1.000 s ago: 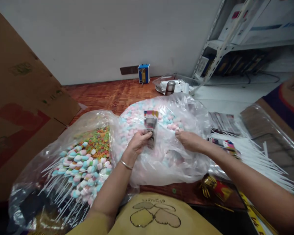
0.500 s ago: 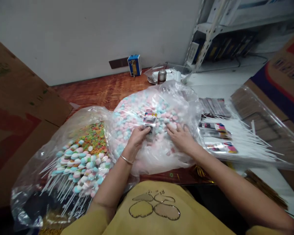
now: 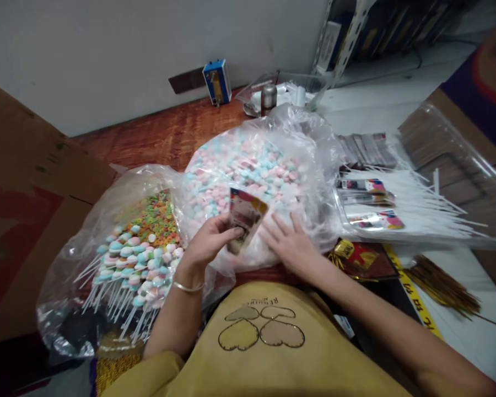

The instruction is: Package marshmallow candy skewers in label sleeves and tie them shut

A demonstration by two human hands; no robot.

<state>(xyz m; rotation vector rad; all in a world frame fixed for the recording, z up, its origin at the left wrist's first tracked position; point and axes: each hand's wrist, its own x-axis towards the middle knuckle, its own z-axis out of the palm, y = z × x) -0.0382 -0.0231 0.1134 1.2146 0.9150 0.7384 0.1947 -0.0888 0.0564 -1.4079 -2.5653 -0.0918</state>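
Observation:
My left hand (image 3: 213, 238) grips a small printed packet (image 3: 246, 216) between thumb and fingers, tilted above the front of a clear bag of pink, blue and white marshmallows (image 3: 248, 165). Just to the packet's right, my right hand (image 3: 291, 242) has its fingers spread over the bag's front plastic, holding nothing. On the left, another clear bag (image 3: 62, 298) bears marshmallows on white sticks (image 3: 128, 259) and colourful ring-shaped pieces (image 3: 159, 218).
A clear tray (image 3: 438, 237) at the right carries white sticks (image 3: 421, 207) and packets (image 3: 376, 220). Cardboard boxes (image 3: 37, 220) flank the table. Behind stand a metal canister (image 3: 268, 98) and a blue box (image 3: 217, 82). Gold twist ties (image 3: 446, 286) lie front right.
My left hand has lifted the packet nearer and tilted it. My right hand has moved toward me and left, onto the bag's front. The view has shifted, showing more of the right front.

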